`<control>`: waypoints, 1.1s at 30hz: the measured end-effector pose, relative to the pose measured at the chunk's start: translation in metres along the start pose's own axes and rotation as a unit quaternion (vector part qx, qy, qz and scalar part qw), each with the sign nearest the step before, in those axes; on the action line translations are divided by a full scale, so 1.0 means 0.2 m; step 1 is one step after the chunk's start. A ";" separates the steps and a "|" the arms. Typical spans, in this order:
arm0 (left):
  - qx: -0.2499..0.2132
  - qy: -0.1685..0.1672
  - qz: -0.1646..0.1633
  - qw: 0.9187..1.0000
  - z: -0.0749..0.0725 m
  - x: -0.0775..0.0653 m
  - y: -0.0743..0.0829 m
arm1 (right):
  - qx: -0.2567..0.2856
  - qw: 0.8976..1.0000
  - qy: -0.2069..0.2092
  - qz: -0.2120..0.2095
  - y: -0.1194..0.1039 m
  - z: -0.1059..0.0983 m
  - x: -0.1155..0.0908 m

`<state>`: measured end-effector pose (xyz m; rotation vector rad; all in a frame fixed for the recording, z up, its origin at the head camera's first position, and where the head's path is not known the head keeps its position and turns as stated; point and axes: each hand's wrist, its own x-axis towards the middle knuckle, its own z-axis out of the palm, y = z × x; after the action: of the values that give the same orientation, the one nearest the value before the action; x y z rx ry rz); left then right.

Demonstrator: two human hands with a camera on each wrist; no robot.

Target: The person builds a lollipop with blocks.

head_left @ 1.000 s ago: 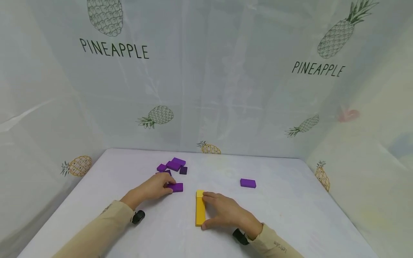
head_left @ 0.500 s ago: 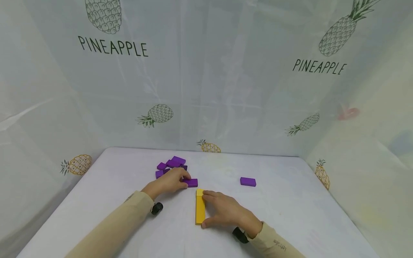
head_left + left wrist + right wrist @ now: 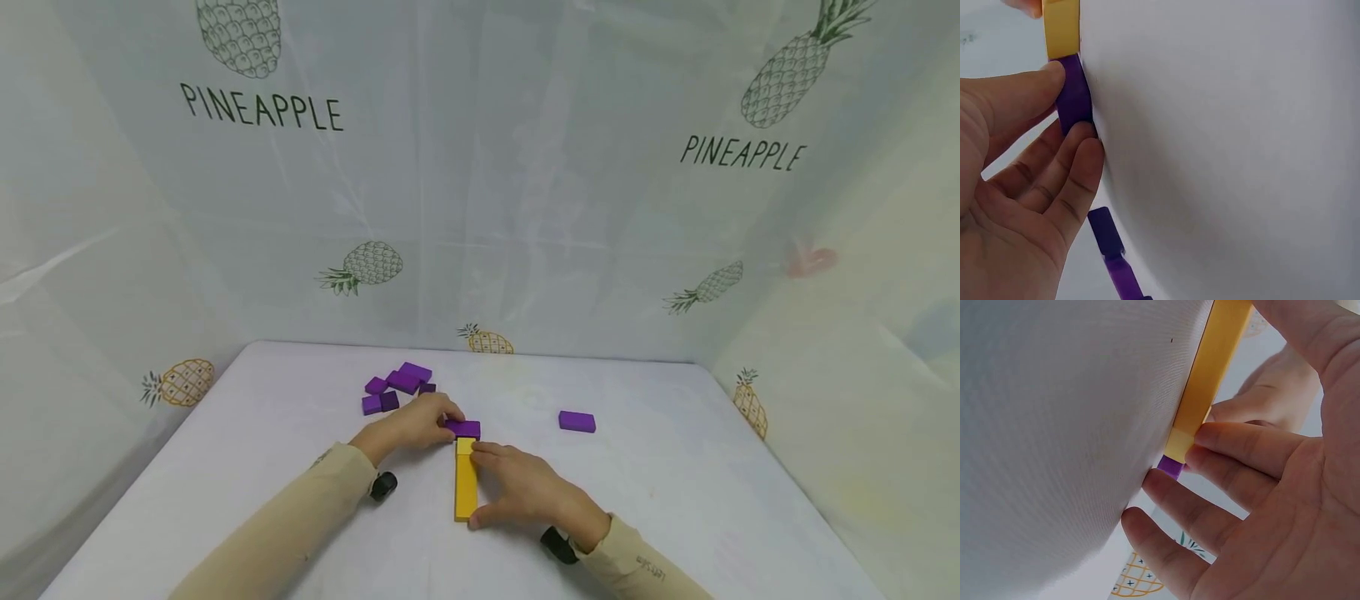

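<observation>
My left hand (image 3: 417, 423) pinches a purple rectangular block (image 3: 463, 429) between thumb and fingers, as the left wrist view also shows. One end of a yellow row meets that block: a short, lighter yellow block (image 3: 1180, 445) at the far end of a long yellow block (image 3: 466, 490). Along the row's right side lies my right hand (image 3: 528, 490), fingers nearly straight. Its fingertips touch the short yellow block, and its thumb is at the near end of the long one. In the right wrist view the purple block is mostly hidden behind the yellow row.
Several purple blocks (image 3: 403, 382) lie in a loose group at the back left of the white table (image 3: 645, 492), just beyond the left hand. A single purple block (image 3: 577, 422) lies on the right. A pineapple-print curtain (image 3: 510, 183) closes off the back and sides.
My left hand has slid the purple block rightward from beside the group to the far end of the yellow row. The right hand and the yellow blocks have stayed put.
</observation>
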<state>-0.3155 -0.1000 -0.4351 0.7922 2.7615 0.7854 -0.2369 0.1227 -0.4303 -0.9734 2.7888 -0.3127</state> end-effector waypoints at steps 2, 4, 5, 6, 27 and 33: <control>-0.003 -0.001 0.006 1.000 0.00 0.00 0.01 | -0.001 1.000 -0.001 0.002 0.00 0.00 0.00; -0.005 -0.001 0.012 1.000 0.01 0.00 0.01 | -0.002 1.000 -0.001 0.003 0.00 0.00 0.00; -0.005 0.000 0.013 1.000 0.01 0.00 0.01 | -0.003 1.000 -0.001 0.003 0.00 0.00 0.00; -0.007 0.000 0.015 1.000 0.01 0.00 0.01 | -0.004 1.000 -0.001 0.003 0.00 0.00 0.00; -0.006 0.002 0.008 1.000 0.01 -0.01 0.02 | 0.004 1.000 -0.001 -0.003 -0.01 -0.01 -0.01; -0.008 0.002 0.013 1.000 0.00 -0.01 0.02 | 0.009 1.000 -0.002 -0.004 -0.01 -0.02 0.00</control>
<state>-0.3117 -0.0989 -0.4336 0.8272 2.7504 0.8150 -0.2359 0.1221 -0.4264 -0.9809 2.7732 -0.3372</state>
